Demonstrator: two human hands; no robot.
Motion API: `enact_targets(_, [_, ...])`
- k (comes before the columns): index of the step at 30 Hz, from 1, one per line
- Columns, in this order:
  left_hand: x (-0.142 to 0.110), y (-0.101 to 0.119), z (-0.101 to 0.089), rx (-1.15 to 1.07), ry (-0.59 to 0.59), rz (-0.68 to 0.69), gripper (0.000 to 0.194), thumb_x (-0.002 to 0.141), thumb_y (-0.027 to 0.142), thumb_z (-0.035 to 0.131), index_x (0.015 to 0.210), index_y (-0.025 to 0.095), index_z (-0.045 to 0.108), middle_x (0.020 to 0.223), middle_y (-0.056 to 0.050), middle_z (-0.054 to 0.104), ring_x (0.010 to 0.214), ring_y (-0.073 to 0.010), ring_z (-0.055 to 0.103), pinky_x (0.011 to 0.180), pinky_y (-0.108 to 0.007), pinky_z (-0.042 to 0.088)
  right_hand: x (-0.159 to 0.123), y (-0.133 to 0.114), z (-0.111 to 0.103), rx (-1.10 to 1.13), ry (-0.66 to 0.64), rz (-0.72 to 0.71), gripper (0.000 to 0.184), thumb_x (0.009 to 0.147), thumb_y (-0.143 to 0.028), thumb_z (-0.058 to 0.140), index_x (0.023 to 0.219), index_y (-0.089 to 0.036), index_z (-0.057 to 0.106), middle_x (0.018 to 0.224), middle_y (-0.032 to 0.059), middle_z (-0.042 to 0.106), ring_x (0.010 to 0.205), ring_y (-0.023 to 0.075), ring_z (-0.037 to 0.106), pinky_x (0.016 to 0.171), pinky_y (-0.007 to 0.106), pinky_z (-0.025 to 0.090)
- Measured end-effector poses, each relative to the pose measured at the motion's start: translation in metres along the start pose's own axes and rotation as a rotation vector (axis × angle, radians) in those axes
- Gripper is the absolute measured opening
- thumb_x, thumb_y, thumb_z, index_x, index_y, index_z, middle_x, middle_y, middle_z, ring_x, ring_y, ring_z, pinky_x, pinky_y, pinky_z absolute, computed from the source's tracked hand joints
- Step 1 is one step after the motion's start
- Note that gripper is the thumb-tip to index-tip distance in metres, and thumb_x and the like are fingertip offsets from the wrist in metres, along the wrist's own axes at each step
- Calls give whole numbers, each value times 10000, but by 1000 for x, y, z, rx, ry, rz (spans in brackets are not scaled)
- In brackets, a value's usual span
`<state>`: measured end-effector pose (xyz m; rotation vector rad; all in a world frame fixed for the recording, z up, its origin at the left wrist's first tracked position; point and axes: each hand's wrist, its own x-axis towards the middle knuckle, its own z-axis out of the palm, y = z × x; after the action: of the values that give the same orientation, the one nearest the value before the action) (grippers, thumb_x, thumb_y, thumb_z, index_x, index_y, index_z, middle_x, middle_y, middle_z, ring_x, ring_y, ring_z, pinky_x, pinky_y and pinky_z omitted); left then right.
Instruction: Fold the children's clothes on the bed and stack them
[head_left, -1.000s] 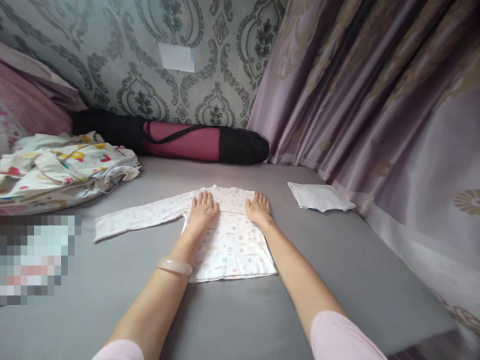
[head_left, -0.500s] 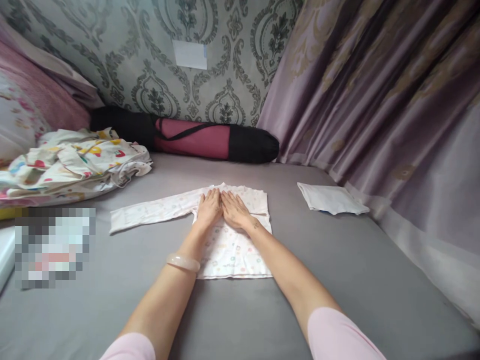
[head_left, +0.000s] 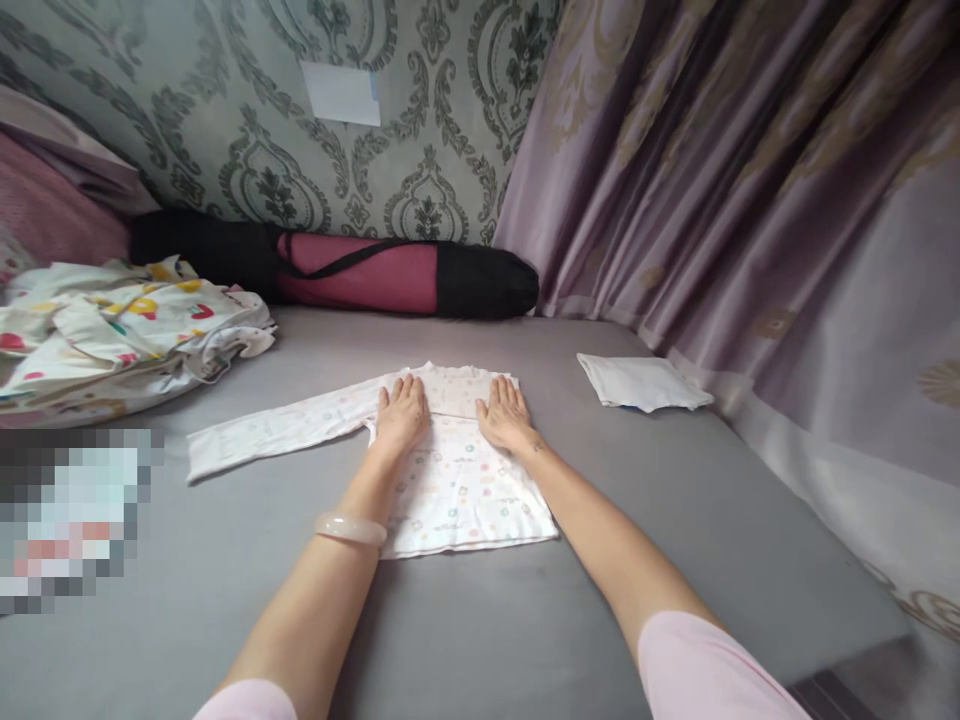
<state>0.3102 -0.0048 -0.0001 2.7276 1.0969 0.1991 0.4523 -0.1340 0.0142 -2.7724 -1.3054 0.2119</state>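
A small white long-sleeved shirt (head_left: pixel 461 490) with a pastel print lies spread flat on the grey sheet (head_left: pixel 465 640). One sleeve (head_left: pixel 277 428) stretches out to the left; the other is folded across the upper part of the shirt. My left hand (head_left: pixel 403 412) rests flat on the shirt near the left shoulder, fingers stretched out. Over by the right shoulder, my right hand (head_left: pixel 506 412) lies flat on the folded part with its fingers extended. A pale bangle (head_left: pixel 350 529) circles my left wrist.
A folded white cloth (head_left: pixel 645 383) lies to the right, near the purple curtain (head_left: pixel 600 180). Along the wall is a long black and maroon bag (head_left: pixel 360 272). Crumpled patterned fabric (head_left: pixel 127 330) is heaped at the left, with a blurred-out item (head_left: pixel 75 520) in front of it.
My hands, side by side at the shirt's middle before, are now apart: the right hand has slid to the right shoulder. The camera view has shifted slightly to the right.
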Motion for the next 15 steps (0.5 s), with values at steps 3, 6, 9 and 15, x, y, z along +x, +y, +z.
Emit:
enact_targets(3, [1,-1,0,-17,-6,-8,557,986,241,197,1491,61,349,1573,-159,330,1471,-290,268,1198,-525,177,1,10,0,3,0,0,672,1002,-384,204,1549,4,165,1640,139,90,1514,252,63,1209,384,79])
enact_targets(6, [2,-1,-1,-53,-17,-17,551,985,252,205,1488,88,361,1579,-147,323,1474,-284,264,1196,-527,185,1,12,-2,6,6,17,669,1002,-373,213,1546,13,168,1639,155,86,1512,259,79,1206,363,95])
enact_targets(9, [2,-1,-3,-87,-25,-21,547,983,260,217,1482,97,370,1582,-145,317,1473,-289,265,1193,-531,191,5,8,-7,6,3,103,679,1001,-378,229,1535,39,183,1627,203,114,1502,289,134,1200,377,112])
enact_targets(15, [3,-2,-8,-109,-43,-14,519,983,296,270,1455,122,395,1577,-154,324,1472,-288,266,1186,-539,198,21,3,-12,-16,79,-95,604,1017,-404,190,1561,-145,237,1650,104,91,1516,225,52,1204,401,28])
